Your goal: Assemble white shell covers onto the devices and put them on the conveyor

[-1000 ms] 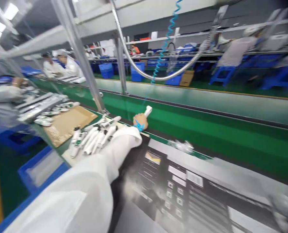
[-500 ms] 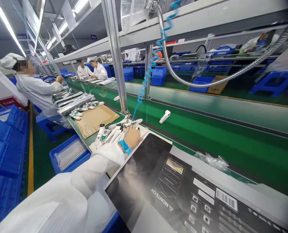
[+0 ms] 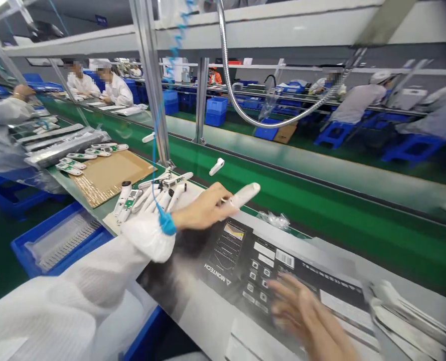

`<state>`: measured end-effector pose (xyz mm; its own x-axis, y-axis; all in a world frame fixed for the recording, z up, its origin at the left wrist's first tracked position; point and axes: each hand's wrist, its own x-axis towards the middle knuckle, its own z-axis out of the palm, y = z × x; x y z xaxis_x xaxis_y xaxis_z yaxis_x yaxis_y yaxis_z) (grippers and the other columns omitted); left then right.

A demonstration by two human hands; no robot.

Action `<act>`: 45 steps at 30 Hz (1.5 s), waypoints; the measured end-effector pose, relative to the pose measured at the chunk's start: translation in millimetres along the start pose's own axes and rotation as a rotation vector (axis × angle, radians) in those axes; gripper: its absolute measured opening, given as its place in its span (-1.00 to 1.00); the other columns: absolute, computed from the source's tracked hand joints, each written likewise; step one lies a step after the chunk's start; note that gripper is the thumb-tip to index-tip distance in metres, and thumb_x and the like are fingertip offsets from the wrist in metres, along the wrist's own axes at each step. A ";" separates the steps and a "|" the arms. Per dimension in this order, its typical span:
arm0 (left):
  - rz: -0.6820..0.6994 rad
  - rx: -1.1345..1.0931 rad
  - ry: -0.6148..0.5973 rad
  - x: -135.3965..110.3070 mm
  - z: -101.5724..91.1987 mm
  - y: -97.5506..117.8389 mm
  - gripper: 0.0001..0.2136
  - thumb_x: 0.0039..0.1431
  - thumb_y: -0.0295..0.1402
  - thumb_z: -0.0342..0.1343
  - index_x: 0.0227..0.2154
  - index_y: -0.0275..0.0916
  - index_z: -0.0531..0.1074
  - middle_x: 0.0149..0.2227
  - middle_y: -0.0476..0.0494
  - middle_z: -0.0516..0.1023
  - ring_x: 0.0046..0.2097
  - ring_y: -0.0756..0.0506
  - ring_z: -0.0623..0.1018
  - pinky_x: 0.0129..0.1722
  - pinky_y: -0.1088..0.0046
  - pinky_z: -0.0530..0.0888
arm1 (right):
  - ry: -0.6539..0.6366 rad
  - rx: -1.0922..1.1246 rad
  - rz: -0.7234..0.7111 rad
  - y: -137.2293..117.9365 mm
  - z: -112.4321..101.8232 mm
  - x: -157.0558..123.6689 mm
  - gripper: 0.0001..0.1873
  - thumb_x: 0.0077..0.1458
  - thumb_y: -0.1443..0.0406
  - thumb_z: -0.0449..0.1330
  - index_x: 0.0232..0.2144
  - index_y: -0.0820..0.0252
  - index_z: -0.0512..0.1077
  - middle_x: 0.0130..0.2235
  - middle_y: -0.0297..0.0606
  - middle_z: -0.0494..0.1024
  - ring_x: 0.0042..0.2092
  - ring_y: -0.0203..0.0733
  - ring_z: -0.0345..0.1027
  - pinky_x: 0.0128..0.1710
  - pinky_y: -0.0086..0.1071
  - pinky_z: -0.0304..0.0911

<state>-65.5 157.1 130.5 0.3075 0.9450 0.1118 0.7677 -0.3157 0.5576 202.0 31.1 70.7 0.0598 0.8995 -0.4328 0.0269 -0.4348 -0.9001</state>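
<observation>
My left hand [image 3: 203, 210] is closed around a white thermometer-shaped device [image 3: 245, 194], held above the dark printed box [image 3: 241, 260] in front of me. A blue wrist strap [image 3: 166, 223] with a coiled cord [image 3: 155, 150] circles that wrist. Behind the hand lies a pile of several similar white devices [image 3: 151, 196]. My right hand [image 3: 305, 316] is blurred at the bottom, fingers spread over the box, holding nothing. Another white device [image 3: 216, 166] lies on the green conveyor belt [image 3: 320, 210].
A cardboard sheet [image 3: 110, 175] and more devices [image 3: 80, 158] lie to the left. A blue bin [image 3: 53, 240] sits below the bench. A metal post [image 3: 153, 90] and flexible hose [image 3: 245, 113] stand ahead. Other workers [image 3: 110, 87] sit along the line. Crumpled plastic [image 3: 273, 219] lies by the belt.
My left hand has lifted a white device out of the pile and brought it right over the box. My right hand has come into view at the bottom.
</observation>
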 end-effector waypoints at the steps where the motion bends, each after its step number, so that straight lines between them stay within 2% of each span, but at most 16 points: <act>1: 0.081 -0.197 0.006 -13.0 8.6 16.6 -0.72 0.24 -0.20 0.13 -0.06 -0.20 0.43 -0.11 -0.13 0.47 -0.12 -0.06 0.50 -0.09 0.45 0.47 | -0.136 0.168 0.086 -4.4 13.3 2.3 -0.30 -0.07 -0.21 0.24 0.07 -0.10 0.41 0.03 -0.09 0.53 -0.26 0.02 0.49 -0.26 0.01 0.47; 3: 0.149 -0.539 -0.047 -43.0 29.8 41.7 -0.74 0.24 -0.32 0.13 -0.02 -0.17 0.39 -0.09 -0.13 0.47 -0.10 -0.07 0.50 -0.06 0.40 0.49 | -0.271 0.456 0.144 -10.5 35.2 9.0 -0.28 -0.02 -0.17 0.25 0.10 0.04 0.36 0.02 -0.07 0.53 -0.27 -0.10 0.46 -0.32 -0.18 0.45; 5: 0.131 -0.754 -0.153 -71.7 52.1 51.5 -0.63 0.15 -0.41 0.18 0.03 -0.12 0.36 0.02 -0.17 0.45 0.02 -0.13 0.48 0.03 0.30 0.46 | -0.204 0.529 0.098 -10.4 45.7 15.4 -0.37 -0.01 -0.05 0.32 0.04 0.12 0.40 -0.10 -0.15 0.57 -0.26 -0.15 0.44 -0.34 -0.31 0.41; 8: -0.055 -1.044 -0.357 -99.7 79.8 44.7 -0.33 -0.02 -0.41 0.33 0.16 -0.05 0.23 0.12 -0.20 0.39 0.08 -0.18 0.46 0.02 0.24 0.48 | -0.016 0.346 -0.035 -1.4 41.7 18.1 -0.35 -0.07 0.08 0.41 0.07 0.08 0.38 -0.19 -0.27 0.56 -0.20 -0.15 0.43 -0.26 -0.34 0.39; 9: -0.121 -1.136 -0.422 -104.2 86.9 41.2 -0.27 -0.06 -0.37 0.37 0.18 -0.06 0.19 0.06 -0.20 0.43 0.01 -0.17 0.50 -0.05 0.27 0.51 | 0.001 0.275 -0.083 2.0 37.9 17.2 -0.32 -0.08 0.09 0.42 0.09 0.06 0.37 -0.16 -0.26 0.56 -0.16 -0.13 0.43 -0.21 -0.32 0.38; 11: -0.217 -1.221 -0.468 -107.6 98.3 37.8 -0.37 0.02 -0.25 0.32 0.15 -0.14 0.22 -0.20 -0.12 0.51 -0.24 -0.07 0.53 -0.27 0.39 0.52 | -0.016 0.159 -0.177 6.5 30.5 14.8 -0.29 -0.09 0.12 0.43 0.11 0.05 0.36 -0.05 -0.22 0.53 -0.05 -0.08 0.40 -0.09 -0.26 0.34; 15: -0.272 -0.928 -0.273 -103.6 107.7 46.9 -0.68 0.32 -0.16 -0.05 0.00 -0.20 0.37 -0.53 0.05 0.37 -0.52 0.01 0.37 -0.50 0.49 0.36 | 0.112 -0.209 -0.432 3.4 21.7 16.1 -0.48 -0.02 0.14 0.38 0.02 -0.01 0.45 0.04 -0.19 0.45 -0.04 -0.03 0.33 -0.02 -0.16 0.24; 19: -0.173 -0.681 -0.175 -98.6 103.1 54.9 -0.75 0.33 -0.25 -0.07 -0.05 -0.12 0.43 -0.36 -0.03 0.52 -0.34 -0.07 0.47 -0.31 0.41 0.42 | 0.242 -0.693 -0.818 -2.8 15.1 22.0 -0.92 0.14 0.20 0.25 -0.29 -0.04 0.54 -0.13 -0.24 0.51 -0.11 -0.03 0.33 -0.04 -0.11 0.08; 22: -0.129 -0.614 -0.153 -92.3 104.1 48.7 -0.78 0.31 -0.31 -0.06 -0.14 -0.12 0.47 -0.27 -0.04 0.56 -0.26 -0.08 0.50 -0.22 0.39 0.42 | 0.184 -0.925 -0.932 -1.9 12.3 20.1 -0.88 0.20 0.27 0.17 -0.36 -0.04 0.49 -0.23 -0.32 0.57 -0.16 -0.07 0.33 -0.09 -0.13 -0.03; 25: -0.316 -0.706 -0.085 -84.4 114.3 31.8 -0.74 0.31 -0.25 -0.09 -0.16 -0.21 0.46 -0.43 -0.03 0.50 -0.48 -0.03 0.42 -0.46 0.46 0.36 | 0.018 -0.867 -0.893 -5.2 11.6 23.9 -0.85 0.21 0.32 0.13 -0.41 0.01 0.42 -0.30 -0.36 0.56 -0.21 -0.11 0.33 -0.09 -0.17 -0.04; 27: -0.423 -0.722 0.011 -81.5 122.5 18.8 -0.72 0.31 -0.21 -0.09 -0.13 -0.24 0.43 -0.49 0.00 0.42 -0.54 0.00 0.35 -0.53 0.49 0.31 | 0.002 -0.742 -0.800 -14.9 11.5 42.1 -0.84 0.24 0.30 0.09 -0.42 0.05 0.35 -0.35 -0.35 0.51 -0.28 -0.15 0.31 -0.11 -0.21 0.02; 31: -0.446 -0.722 0.008 -86.8 131.4 5.5 -0.66 0.28 -0.11 -0.07 -0.10 -0.25 0.40 -0.57 0.07 0.31 -0.55 -0.01 0.34 -0.55 0.51 0.27 | 0.244 -0.764 -0.603 -43.9 13.5 114.2 -0.81 0.28 0.28 0.00 -0.39 0.12 0.32 -0.32 -0.24 0.44 -0.23 -0.14 0.29 -0.15 -0.27 0.10; 35: -0.518 -0.645 -0.045 -97.5 129.4 0.8 -0.51 0.21 0.05 -0.09 -0.02 -0.24 0.36 -0.62 0.08 0.31 -0.56 -0.06 0.36 -0.57 0.49 0.28 | 0.353 -0.960 -0.507 -52.6 8.0 168.5 -0.95 0.12 0.33 0.21 -0.37 0.21 0.43 -0.18 -0.10 0.48 -0.09 -0.02 0.27 -0.09 -0.17 0.08; 38: -0.499 -0.452 -0.066 -105.1 124.4 -12.2 -0.43 0.12 0.14 -0.10 -0.02 -0.21 0.38 -0.59 0.01 0.41 -0.52 -0.12 0.43 -0.51 0.44 0.34 | 0.375 -1.063 -0.510 -45.0 -8.9 167.9 -0.80 0.10 0.27 0.26 -0.20 0.19 0.47 -0.03 -0.12 0.47 0.01 -0.02 0.25 -0.02 -0.17 0.07; 40: -0.488 -0.375 -0.084 -111.2 120.5 -22.7 -0.39 0.08 0.18 -0.12 -0.02 -0.19 0.40 -0.56 -0.01 0.46 -0.49 -0.14 0.46 -0.47 0.43 0.36 | 0.378 -1.100 -0.506 -40.7 -34.4 149.1 -0.82 0.18 0.23 0.19 -0.18 0.14 0.48 -0.07 -0.22 0.51 -0.03 -0.11 0.30 -0.01 -0.24 0.08; 45: -0.618 -0.439 -0.208 -120.2 114.1 -32.7 -0.38 0.10 0.22 -0.13 0.07 -0.08 0.30 -0.64 0.12 0.37 -0.53 -0.11 0.40 -0.46 0.46 0.34 | 0.483 -1.157 -0.341 -34.2 -154.6 73.5 -0.77 0.19 0.25 0.06 -0.27 0.19 0.50 -0.18 -0.19 0.58 -0.20 -0.15 0.41 -0.15 -0.32 0.20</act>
<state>-63.5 44.1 5.0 0.0292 0.8889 -0.4572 0.5547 0.3660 0.7472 359.7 105.5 77.4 0.2237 0.9707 0.0878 0.9378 -0.1899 -0.2906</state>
